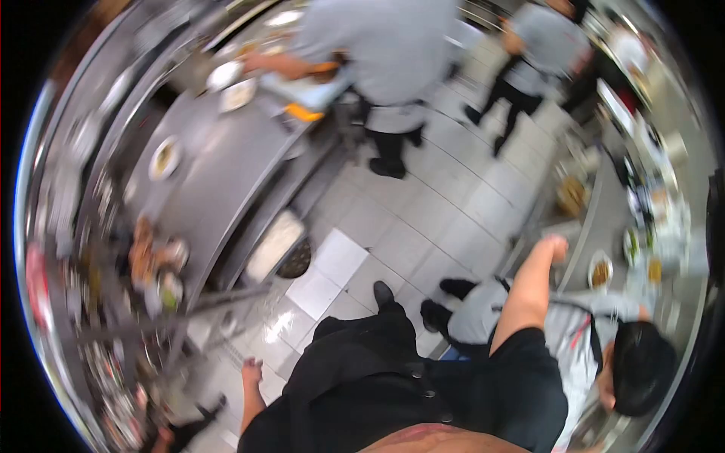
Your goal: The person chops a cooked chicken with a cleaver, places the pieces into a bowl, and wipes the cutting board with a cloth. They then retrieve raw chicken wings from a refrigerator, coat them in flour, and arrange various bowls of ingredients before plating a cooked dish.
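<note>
My left hand [253,369] hangs low at my left side over the tiled floor, its fingers loosely curled with nothing visible in them. My right arm reaches forward on the right, and my right hand [556,248] is closed in a fist near the edge of the right-hand counter [585,219]. No object shows in it, though the hand is small and a little blurred. Nearest to it on that counter is a white oval dish of brown food [600,270].
A co-worker in grey and a black cap [642,370] stands close on my right. Another person [377,53] works ahead at the steel table [219,174], which holds an oval plate [165,158]. Further off is another person [540,53]. Light floor tiles [423,219] run between the counters.
</note>
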`<action>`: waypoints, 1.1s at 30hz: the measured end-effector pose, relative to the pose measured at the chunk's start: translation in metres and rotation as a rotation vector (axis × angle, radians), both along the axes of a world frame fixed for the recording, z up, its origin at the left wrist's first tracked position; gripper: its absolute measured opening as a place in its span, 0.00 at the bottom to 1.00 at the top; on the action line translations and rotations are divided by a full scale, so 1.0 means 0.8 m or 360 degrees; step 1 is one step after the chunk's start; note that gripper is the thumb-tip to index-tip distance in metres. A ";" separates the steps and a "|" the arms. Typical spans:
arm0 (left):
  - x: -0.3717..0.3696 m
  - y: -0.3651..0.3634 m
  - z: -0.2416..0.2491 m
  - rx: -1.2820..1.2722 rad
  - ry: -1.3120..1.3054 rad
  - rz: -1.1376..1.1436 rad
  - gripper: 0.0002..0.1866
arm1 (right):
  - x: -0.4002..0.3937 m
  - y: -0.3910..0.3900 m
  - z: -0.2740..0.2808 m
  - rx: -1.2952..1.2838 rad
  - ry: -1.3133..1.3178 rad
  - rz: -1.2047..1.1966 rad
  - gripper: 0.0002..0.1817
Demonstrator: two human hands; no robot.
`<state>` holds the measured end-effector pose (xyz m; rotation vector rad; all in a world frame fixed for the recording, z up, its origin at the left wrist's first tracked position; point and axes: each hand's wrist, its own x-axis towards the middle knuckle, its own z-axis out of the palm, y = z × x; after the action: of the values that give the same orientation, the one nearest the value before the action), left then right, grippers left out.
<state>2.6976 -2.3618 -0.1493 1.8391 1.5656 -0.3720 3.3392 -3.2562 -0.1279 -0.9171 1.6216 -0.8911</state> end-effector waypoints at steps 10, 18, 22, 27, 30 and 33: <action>-0.343 -0.148 -0.024 0.0162 -0.0048 0.0867 0.32 | -0.248 0.811 -0.116 -0.0256 -0.0243 0.3521 0.23; -0.632 -0.379 -0.158 -0.0040 0.0076 0.2130 0.23 | -0.484 1.103 -0.164 -0.2492 -0.0788 0.4506 0.16; -0.653 -0.441 -0.152 -0.0313 -0.0219 0.2444 0.18 | -0.564 1.136 -0.138 -0.1344 0.2303 0.4784 0.15; -0.665 -0.413 -0.165 -0.0384 -0.0354 0.3177 0.15 | -0.685 1.190 -0.110 -0.1756 0.2261 0.4820 0.14; -0.713 -0.356 -0.166 -0.0335 -0.0484 0.3291 0.16 | -0.769 1.266 -0.158 -0.2018 0.2472 0.4935 0.13; -0.774 -0.283 -0.140 -0.0340 -0.0376 0.2919 0.16 | -0.877 1.377 -0.220 -0.2248 0.2393 0.4970 0.09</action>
<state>2.0782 -2.5880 -0.2611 -0.1743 2.1582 0.4992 2.6374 -2.1547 -0.3037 2.0429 1.1974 -1.1460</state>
